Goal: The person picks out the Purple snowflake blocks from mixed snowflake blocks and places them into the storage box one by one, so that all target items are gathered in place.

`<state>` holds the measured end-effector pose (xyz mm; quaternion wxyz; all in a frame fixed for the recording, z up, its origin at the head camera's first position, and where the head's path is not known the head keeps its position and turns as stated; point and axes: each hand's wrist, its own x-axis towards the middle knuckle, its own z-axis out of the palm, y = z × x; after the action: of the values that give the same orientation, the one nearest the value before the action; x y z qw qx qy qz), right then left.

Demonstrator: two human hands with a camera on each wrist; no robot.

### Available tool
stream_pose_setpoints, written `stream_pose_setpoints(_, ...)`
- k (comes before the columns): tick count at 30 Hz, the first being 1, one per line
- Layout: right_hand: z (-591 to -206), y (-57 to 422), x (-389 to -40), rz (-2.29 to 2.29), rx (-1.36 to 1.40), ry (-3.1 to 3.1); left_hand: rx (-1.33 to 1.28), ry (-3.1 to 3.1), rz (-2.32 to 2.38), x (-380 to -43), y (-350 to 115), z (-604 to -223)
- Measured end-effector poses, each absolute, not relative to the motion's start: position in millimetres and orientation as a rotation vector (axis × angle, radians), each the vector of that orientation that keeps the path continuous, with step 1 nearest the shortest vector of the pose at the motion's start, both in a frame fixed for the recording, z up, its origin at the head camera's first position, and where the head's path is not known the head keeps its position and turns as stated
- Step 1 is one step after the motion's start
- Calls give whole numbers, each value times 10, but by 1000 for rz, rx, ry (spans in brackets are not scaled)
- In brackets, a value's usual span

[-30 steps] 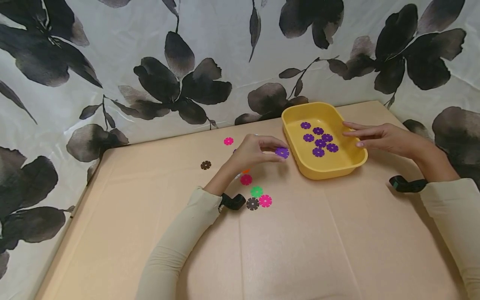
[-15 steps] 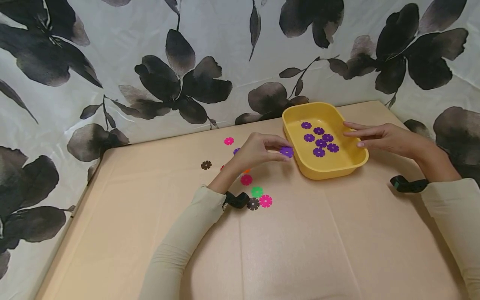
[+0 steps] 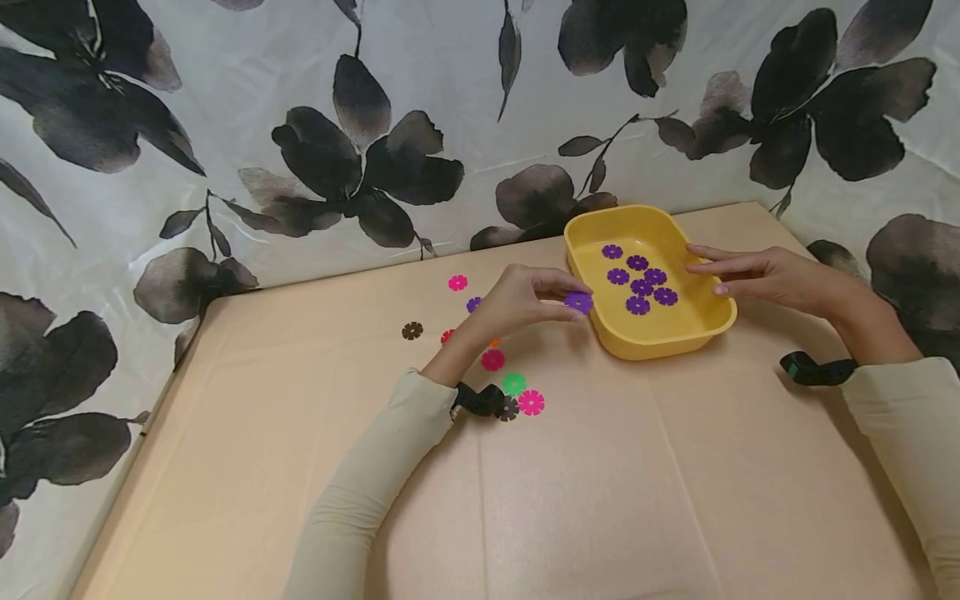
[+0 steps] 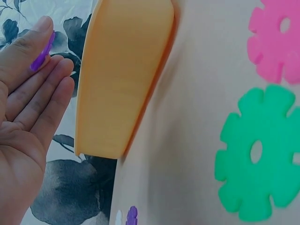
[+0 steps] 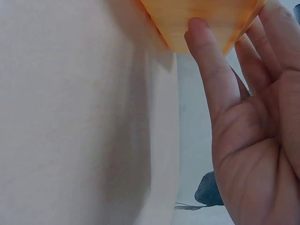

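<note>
A purple flower-shaped disc is pinched between the thumb and index finger of my left hand. That hand is beside the left wall of a yellow plastic tray, where the disc appears close to the rim. In the left wrist view the held disc shows edge-on, with the other fingers extended. Several purple discs lie flat inside the tray. My right hand rests at the tray's right rim with fairly straight fingers. In the right wrist view its thumb lies against the tray's outer wall.
Loose discs lie left of the tray: pink, purple, brown, red, orange, green and others. The left forearm covers part of this group. A floral cloth hangs behind the table.
My left hand has moved slightly right with the purple disc, bringing it up to the tray's left rim. The right hand and the tray have stayed practically still.
</note>
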<state>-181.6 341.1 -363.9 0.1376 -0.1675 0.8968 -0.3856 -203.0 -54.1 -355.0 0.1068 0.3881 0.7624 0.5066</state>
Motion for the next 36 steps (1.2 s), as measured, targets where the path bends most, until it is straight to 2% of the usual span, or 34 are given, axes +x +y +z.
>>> stream_pose_setpoints(36,-3583,3408,-1835,-1047,-443,2613,1082,2321,1390,-2085,-163,-3434)
